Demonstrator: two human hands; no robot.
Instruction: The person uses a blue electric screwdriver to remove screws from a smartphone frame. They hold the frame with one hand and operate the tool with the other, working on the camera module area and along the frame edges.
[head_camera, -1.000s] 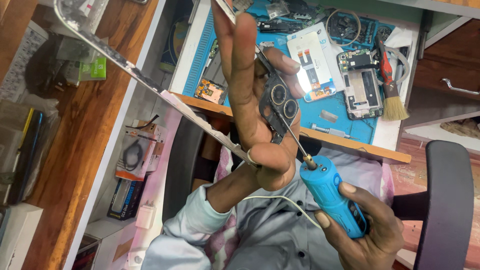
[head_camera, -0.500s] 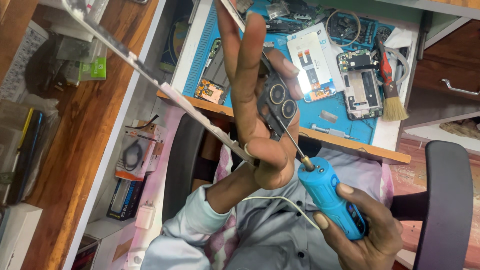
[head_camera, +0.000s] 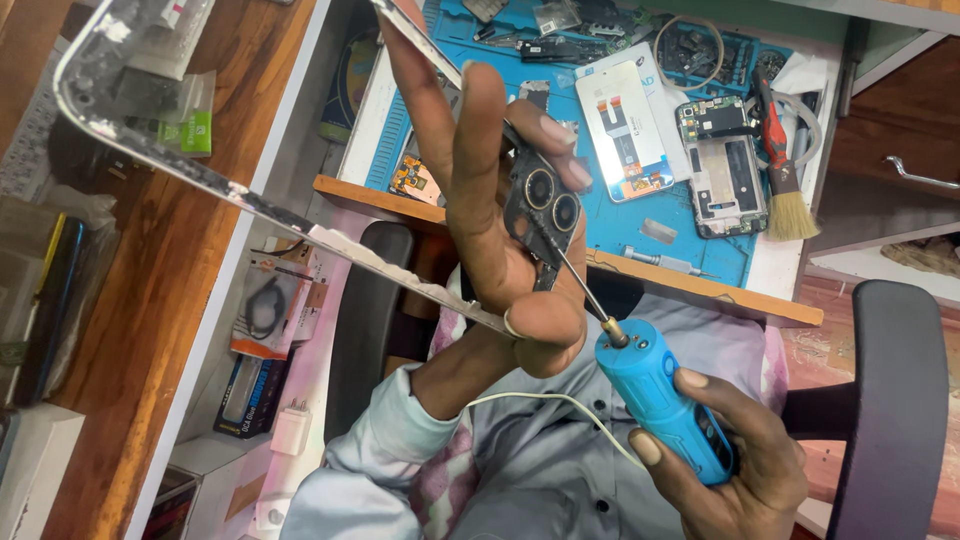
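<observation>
Left hand (head_camera: 500, 230) pinching a phone part, right hand (head_camera: 730, 460) wrapped around a blue driver.

From my seat: the left hand is raised with its long fingers spread upward, while thumb and a finger clamp a dark camera module (head_camera: 545, 205) with two round lenses. The right hand sits lower and to the right, fingers closed around the blue electric screwdriver (head_camera: 665, 405); its thin bit runs up-left to the module's lower edge, just beside the left thumb. A thin white cable (head_camera: 540, 400) loops under the left wrist toward the right hand. Beyond the left hand, on the blue mat (head_camera: 610, 225) of the tabletop, lie a white phone panel (head_camera: 622, 130), an opened phone (head_camera: 722, 165) and a brush (head_camera: 785, 200). A shiny metal frame (head_camera: 200, 175) crosses left of the left hand.
</observation>
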